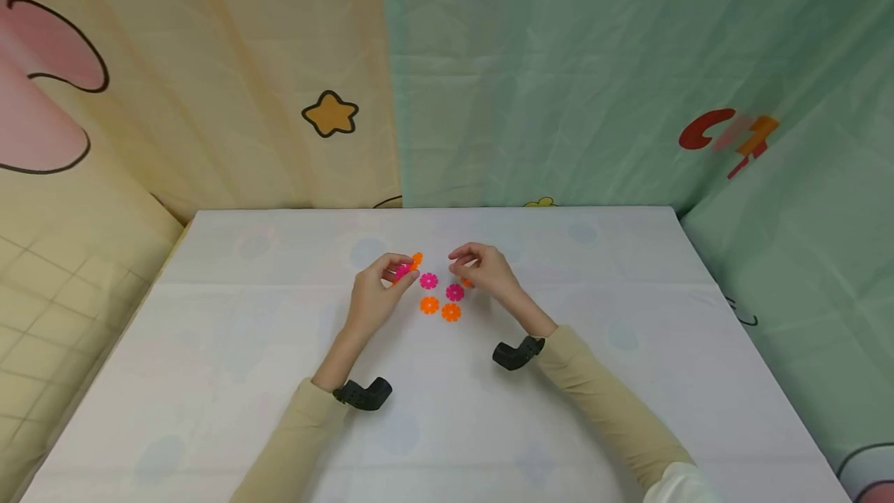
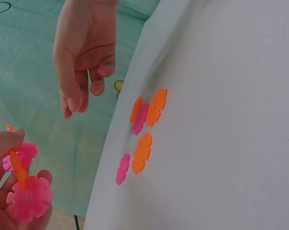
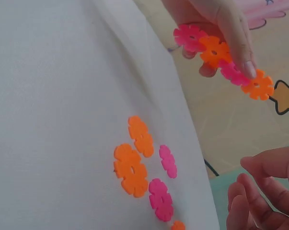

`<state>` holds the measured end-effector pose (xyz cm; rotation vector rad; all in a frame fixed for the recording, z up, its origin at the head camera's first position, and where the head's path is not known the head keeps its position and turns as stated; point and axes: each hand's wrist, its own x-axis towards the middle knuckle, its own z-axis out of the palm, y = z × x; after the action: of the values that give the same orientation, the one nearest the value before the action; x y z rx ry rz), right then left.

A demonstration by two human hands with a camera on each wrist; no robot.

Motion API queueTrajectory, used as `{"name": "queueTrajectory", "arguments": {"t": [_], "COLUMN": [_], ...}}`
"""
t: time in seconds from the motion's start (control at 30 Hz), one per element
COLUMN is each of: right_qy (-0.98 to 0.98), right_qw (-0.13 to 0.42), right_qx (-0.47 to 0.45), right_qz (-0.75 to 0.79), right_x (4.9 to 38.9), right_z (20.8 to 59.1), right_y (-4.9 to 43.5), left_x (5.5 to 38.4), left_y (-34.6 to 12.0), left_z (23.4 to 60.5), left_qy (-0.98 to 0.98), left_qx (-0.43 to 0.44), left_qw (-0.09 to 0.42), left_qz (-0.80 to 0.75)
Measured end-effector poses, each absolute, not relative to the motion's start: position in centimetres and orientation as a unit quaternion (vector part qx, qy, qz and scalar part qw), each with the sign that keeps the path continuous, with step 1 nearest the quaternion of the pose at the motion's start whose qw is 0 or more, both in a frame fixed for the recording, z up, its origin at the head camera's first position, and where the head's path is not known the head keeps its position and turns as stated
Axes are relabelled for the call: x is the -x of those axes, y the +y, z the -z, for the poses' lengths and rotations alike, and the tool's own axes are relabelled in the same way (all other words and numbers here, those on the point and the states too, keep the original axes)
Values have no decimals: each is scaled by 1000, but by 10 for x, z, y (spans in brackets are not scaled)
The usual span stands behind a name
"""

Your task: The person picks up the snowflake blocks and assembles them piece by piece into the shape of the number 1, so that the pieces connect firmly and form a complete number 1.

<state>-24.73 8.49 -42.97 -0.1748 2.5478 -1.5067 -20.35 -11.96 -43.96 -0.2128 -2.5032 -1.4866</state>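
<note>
We find the left hand (image 1: 372, 300) pinching a disc chain (image 3: 219, 56) above the table (image 1: 559, 425); the right hand (image 1: 490, 270) is empty, fingers slightly parted — near loose discs (image 1: 429, 305). For linking, we advise steadying the end disc.

Joined discs (image 3: 221, 56), upper right of the right wrist view: pink and orange, alternating
Loose discs (image 2: 156, 106), centre of the left wrist view: three orange, two pink
Tablecloth (image 1: 209, 348): white, faint blue-grey dots
Upper-left curtain (image 1: 244, 45), head view: cream, with black-outlined orange star (image 1: 330, 113)
Upper-right curtain (image 1: 545, 76), head view: green, red and orange figures (image 1: 687, 133)
Sleeves (image 1: 608, 402): beige
</note>
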Motion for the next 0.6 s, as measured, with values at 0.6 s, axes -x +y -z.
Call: {"name": "queueTrajectory", "arguments": {"t": [0.6], "right_qy": [894], "right_qw": [128], "right_qx": [88], "right_qz": [419], "right_x": [270], "right_z": [451], "right_y": [61], "left_x": [203], "left_y": [-120], "left_z": [440], "left_qy": [-834], "left_qx": [67], "left_qw": [131], "left_qz": [532]}}
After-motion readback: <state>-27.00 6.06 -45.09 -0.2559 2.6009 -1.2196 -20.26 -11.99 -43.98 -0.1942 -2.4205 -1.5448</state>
